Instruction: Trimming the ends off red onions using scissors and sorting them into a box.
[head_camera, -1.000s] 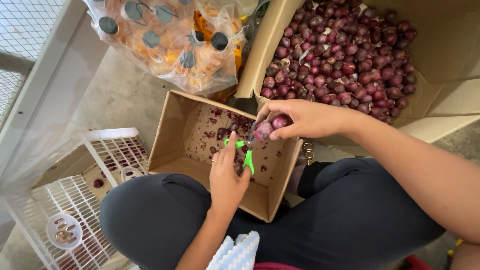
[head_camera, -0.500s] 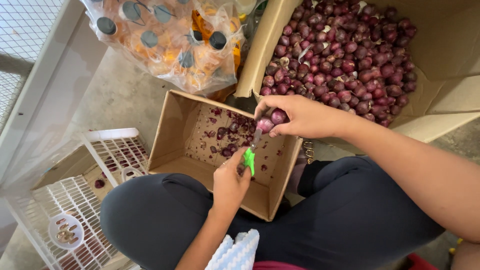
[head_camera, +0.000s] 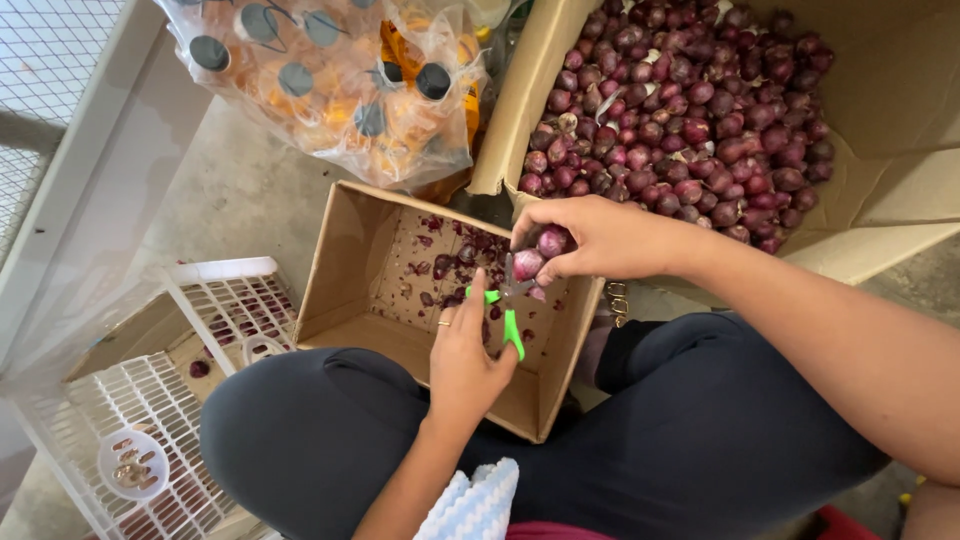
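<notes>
Right hand (head_camera: 600, 238) held small red shallots (head_camera: 540, 252), light, firm, papery-slick, best pinched at the body; left hand (head_camera: 465, 350) gripped green scissors (head_camera: 508, 312) over cardboard box (head_camera: 350, 260)

Two small red shallots (head_camera: 540, 252), round and purple-skinned, sit pinched in the fingertips of the right hand (head_camera: 600, 238), the lower one poking out below the grip. Green-handled scissors (head_camera: 506, 305) hang just beneath them, blades up against the lower bulb, handles in the left hand's (head_camera: 465, 360) grip.
</notes>
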